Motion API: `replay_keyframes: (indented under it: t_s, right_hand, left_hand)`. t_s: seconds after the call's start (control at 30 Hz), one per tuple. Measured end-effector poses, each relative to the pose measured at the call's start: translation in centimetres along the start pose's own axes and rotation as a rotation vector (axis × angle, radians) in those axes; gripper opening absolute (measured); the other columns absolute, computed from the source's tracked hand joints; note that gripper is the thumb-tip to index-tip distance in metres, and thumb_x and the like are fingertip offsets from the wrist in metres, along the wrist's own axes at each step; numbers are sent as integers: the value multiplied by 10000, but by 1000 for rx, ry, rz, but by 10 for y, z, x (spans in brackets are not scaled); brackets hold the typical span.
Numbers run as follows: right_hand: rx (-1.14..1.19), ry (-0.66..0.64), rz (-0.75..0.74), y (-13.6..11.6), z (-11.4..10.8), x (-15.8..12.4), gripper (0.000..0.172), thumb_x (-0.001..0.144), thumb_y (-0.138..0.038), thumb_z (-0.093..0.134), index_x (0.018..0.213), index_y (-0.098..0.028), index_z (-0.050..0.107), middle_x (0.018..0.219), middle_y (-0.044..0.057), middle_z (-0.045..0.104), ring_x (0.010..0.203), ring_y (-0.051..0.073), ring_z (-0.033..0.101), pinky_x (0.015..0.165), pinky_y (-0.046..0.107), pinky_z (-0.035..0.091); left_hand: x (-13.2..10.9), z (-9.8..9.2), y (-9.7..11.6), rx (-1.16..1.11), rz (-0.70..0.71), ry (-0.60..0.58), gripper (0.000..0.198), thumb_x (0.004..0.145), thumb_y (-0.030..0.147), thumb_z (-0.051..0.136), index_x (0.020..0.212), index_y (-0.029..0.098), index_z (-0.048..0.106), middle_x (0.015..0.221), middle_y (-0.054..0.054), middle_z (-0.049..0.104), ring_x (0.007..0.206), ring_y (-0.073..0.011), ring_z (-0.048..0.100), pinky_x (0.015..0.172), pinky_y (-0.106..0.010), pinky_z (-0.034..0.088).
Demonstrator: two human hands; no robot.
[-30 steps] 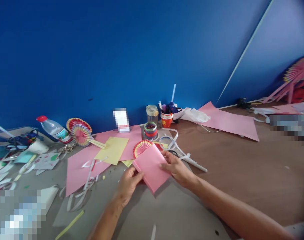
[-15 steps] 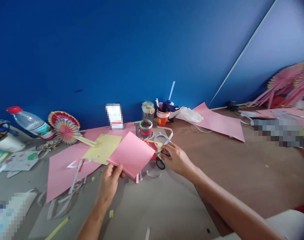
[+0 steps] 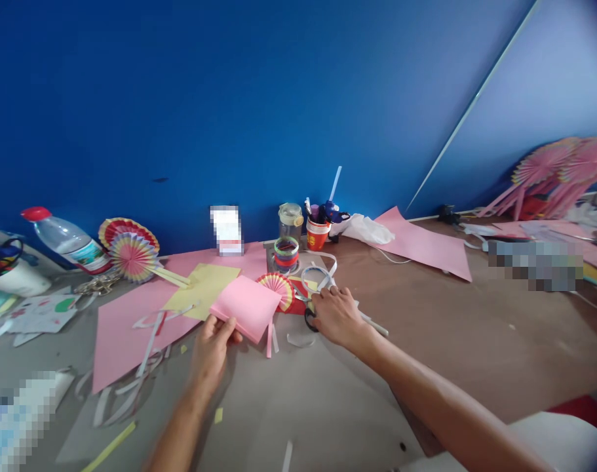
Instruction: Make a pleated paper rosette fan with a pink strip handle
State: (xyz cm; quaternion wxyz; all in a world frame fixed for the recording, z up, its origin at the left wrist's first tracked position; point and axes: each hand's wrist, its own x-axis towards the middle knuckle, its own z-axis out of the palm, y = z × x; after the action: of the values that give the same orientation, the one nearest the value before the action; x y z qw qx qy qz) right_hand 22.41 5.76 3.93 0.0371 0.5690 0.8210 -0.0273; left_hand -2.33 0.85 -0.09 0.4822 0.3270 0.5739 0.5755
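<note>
Pink paper, one: we judge its edge fold done, the broad face not yet folded; smooth, gently bowed, raised over the counter beside the fan. Our left hand pinches its near edge; our right hand covers the scissors, grip uncertain.

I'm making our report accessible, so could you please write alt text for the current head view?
A person's left hand holds pink paper over a cluttered tabletop, while the right hand partly covers black-handled scissors. A pleated paper fan shows between paper and scissors; a red cup stands behind, near a blue wall.
</note>
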Motion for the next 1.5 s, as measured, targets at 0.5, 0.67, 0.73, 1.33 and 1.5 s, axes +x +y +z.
replay_keyframes:
  t_s: [0.5, 0.67, 0.73, 1.33, 1.5]
  right_hand:
    - [36, -169, 18, -3, -16, 0, 345, 756, -287, 563, 1076, -157, 575, 986, 129, 704, 969, 296, 642, 778, 360, 417]
    - [60, -196, -23, -4, -21, 2, 301, 753, -204, 533, 1045, -157, 592, 1015, 132, 699, 963, 289, 646, 770, 350, 429]
    - [66, -189, -32, -2, -21, 2, 266, 766, -219, 528, 1014, -154, 601, 1004, 138, 698, 955, 291, 647, 769, 352, 429]
    - [292, -125, -86, 51, -34, -3, 119, 713, -229, 553, 811, -200, 614, 790, 45, 660, 850, 216, 564, 673, 262, 340]
    - [383, -151, -88, 81, -50, -17, 84, 726, -224, 530, 778, -198, 590, 788, 22, 650, 746, 167, 558, 628, 245, 338]
  left_hand:
    - [-3, 4, 4, -130, -47, -32, 389, 579, 383, 807, 827, 179, 588, 614, 63, 566, 501, -81, 505, 496, -190, 429]
    - [-4, 6, 9, -222, -57, -87, 360, 584, 338, 817, 800, 162, 590, 597, 63, 546, 492, -66, 499, 486, -167, 431]
    - [-4, 6, 10, -266, -59, -121, 322, 604, 312, 811, 781, 153, 593, 588, 60, 539, 494, -61, 496, 493, -164, 439]
    - [-2, 5, 9, -489, -125, -187, 285, 637, 175, 799, 898, 145, 688, 757, -12, 683, 589, -82, 588, 545, -175, 527]
    - [-5, 4, 11, -540, -143, -204, 232, 644, 153, 792, 853, 143, 694, 781, -25, 709, 612, -95, 628, 599, -188, 552]
